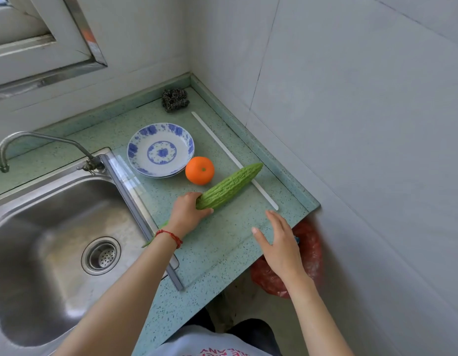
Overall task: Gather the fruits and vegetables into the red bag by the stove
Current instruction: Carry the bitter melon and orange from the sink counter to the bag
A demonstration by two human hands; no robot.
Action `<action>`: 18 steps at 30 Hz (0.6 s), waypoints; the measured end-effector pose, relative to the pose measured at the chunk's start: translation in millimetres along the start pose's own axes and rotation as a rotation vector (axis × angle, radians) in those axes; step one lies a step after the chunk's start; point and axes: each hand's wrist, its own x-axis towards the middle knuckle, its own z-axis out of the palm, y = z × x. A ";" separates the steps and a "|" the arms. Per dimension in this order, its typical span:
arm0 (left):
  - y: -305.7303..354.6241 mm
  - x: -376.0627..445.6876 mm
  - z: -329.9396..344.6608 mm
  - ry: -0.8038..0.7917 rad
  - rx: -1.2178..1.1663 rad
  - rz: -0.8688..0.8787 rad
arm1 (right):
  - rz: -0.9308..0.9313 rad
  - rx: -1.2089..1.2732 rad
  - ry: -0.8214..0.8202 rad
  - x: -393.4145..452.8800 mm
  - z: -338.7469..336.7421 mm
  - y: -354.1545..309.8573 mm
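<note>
Inspector A: While the left hand (188, 214) grips the near end of the bitter gourd (229, 186), the gourd's long axis runs away to the far right, just right of the orange (199, 170).

Inspector B: Noted. The right hand (279, 242), fingers straight and empty, hovers nearer the red bag (310, 253), which sits below the counter (222, 247) edge.

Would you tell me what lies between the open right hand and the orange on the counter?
In the head view, the bitter gourd, gripped by the left hand, lies across the stretch between the right hand and the orange.
</note>
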 end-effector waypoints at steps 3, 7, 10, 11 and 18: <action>1.8 -12.8 -2.4 0.002 -0.067 -0.005 | -0.008 -0.006 -0.003 2.0 -1.4 0.0; 7.9 -38.3 -13.4 0.084 -0.179 -0.023 | -0.020 -0.010 -0.013 6.2 -4.1 -1.8; 6.5 -57.9 -27.3 0.145 -0.286 -0.068 | -0.046 -0.018 -0.028 12.6 -3.2 -7.1; 2.7 -62.9 -31.8 0.170 -0.322 -0.089 | -0.060 -0.025 -0.035 15.9 -1.8 -9.9; -32.1 -94.4 -59.3 0.360 -0.468 -0.248 | -0.163 -0.032 -0.101 50.9 16.8 -41.1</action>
